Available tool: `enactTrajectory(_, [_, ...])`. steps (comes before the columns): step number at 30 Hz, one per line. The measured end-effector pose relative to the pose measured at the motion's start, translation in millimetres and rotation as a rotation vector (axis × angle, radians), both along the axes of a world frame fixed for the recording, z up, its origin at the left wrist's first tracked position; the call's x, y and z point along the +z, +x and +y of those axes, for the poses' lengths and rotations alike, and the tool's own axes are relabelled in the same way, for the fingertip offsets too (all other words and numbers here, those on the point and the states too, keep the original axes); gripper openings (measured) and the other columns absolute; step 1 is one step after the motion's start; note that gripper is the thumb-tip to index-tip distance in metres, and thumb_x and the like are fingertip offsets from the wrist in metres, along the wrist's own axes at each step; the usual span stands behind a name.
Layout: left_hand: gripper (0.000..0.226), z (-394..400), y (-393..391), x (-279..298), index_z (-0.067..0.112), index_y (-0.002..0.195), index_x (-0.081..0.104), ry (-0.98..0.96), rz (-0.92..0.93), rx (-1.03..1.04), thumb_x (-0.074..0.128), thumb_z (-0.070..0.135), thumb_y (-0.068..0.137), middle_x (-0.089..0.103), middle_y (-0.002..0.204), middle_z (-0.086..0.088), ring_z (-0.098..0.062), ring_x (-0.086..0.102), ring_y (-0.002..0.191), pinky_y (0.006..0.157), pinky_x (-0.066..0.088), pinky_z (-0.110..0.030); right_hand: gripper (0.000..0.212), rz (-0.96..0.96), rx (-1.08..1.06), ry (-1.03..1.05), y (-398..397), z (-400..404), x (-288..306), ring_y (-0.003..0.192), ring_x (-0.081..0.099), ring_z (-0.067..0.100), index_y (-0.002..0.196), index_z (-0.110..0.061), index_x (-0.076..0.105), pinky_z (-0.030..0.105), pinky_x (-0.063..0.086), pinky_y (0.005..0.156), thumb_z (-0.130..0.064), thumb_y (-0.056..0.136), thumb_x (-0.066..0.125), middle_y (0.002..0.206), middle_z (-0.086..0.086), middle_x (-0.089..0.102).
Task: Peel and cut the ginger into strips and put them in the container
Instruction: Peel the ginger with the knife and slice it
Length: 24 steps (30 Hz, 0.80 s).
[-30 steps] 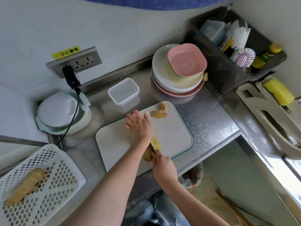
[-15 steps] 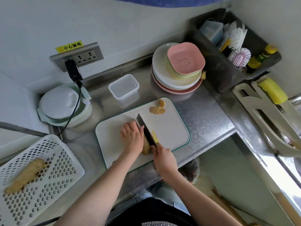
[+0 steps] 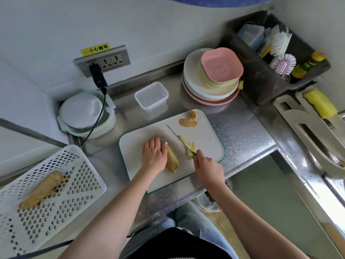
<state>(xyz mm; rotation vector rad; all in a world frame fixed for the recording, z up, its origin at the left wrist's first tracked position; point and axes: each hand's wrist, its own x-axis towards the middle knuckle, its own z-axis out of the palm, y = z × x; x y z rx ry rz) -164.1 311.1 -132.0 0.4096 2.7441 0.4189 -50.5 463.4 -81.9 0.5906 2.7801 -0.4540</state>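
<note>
Ginger point(image 3: 172, 160) lying on the cutting board point(image 3: 205, 139) toward its near edge, peeled and yellow, pinned along its left side under the flat, straight fingers of the left hand point(image 3: 154, 156). Right hand point(image 3: 209, 170) curled round the handle of the knife point(image 3: 180, 141), blade angled away toward the board's far edge, lifted clear or just resting, hard to tell which. A few cut strips point(image 3: 191, 149) lying just beside the blade, apart from the main piece. Peel scraps point(image 3: 188, 121) at the board's far right corner. Clear container point(image 3: 151, 95) standing on the table beyond the board's far edge, apparently holding nothing yet.

Likely risks: fingertips of the left hand stretched out flat rather than tucked, so a slip of the blade on the wet, rounded ginger could reach them. Ginger possibly rolling under a downward cut unless set on a flat face. Board overhanging the table's near edge, so hard pressure there could tip it. Strips close to the board's right edge, easily swept off when gathered.
</note>
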Motion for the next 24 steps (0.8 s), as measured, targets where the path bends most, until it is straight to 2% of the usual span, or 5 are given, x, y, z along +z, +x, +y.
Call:
enactTrajectory(3, [0.077,-5,5,-3,0.005,0.146,0.028,-0.066,-0.057,-0.050,-0.008,0.045,0.091,0.027,0.152,-0.014,-0.028,0.024,0.139,0.115,0.015,-0.042,0.025,-0.023,0.106,0.105,6,-1,1,0.072,0.065,0.031,0.113,-0.013,0.043,0.031,0.041,0.054,-0.032,0.103,0.031,0.084,0.006,0.066])
enactTrajectory(12, [0.041,2,26,44,0.003,0.134,0.038,0.449,0.091,0.403,0.040,0.020,0.098,0.043,0.133,-0.018,-0.033,0.041,0.122,0.098,0.036,-0.039,0.035,-0.028,0.254,0.220,5,29,5,0.086,0.066,0.029,0.134,-0.022,0.028,0.035,0.046,0.064,-0.035,0.102,0.033,0.101,0.002,0.069])
enactTrajectory(15, [0.044,18,11,57,0.007,0.132,0.048,0.312,0.455,-0.162,0.050,0.028,0.094,0.051,0.131,-0.011,-0.027,0.045,0.124,0.106,0.035,-0.036,0.033,-0.036,0.297,0.245,1,39,7,0.087,0.065,0.029,0.130,-0.020,0.027,0.037,0.047,0.069,-0.034,0.101,0.034,0.101,0.003,0.069])
enactTrajectory(17, [0.051,38,-4,61,0.014,0.139,0.043,0.152,0.224,-0.510,0.049,0.038,0.094,0.043,0.144,-0.002,-0.020,0.031,0.137,0.116,0.015,-0.036,0.036,-0.027,0.315,0.249,-1,44,7,0.090,0.065,0.028,0.129,-0.020,0.021,0.036,0.046,0.071,-0.035,0.100,0.036,0.103,0.002,0.069])
enactTrajectory(24, [0.039,62,-28,55,0.016,0.124,0.058,0.182,-0.082,-0.419,0.061,0.032,0.089,0.059,0.126,-0.005,-0.023,0.048,0.119,0.103,0.030,-0.030,0.034,0.003,0.328,0.216,0,55,8,0.085,0.064,0.030,0.116,-0.019,0.012,0.036,0.045,0.068,-0.030,0.099,0.039,0.096,0.005,0.070])
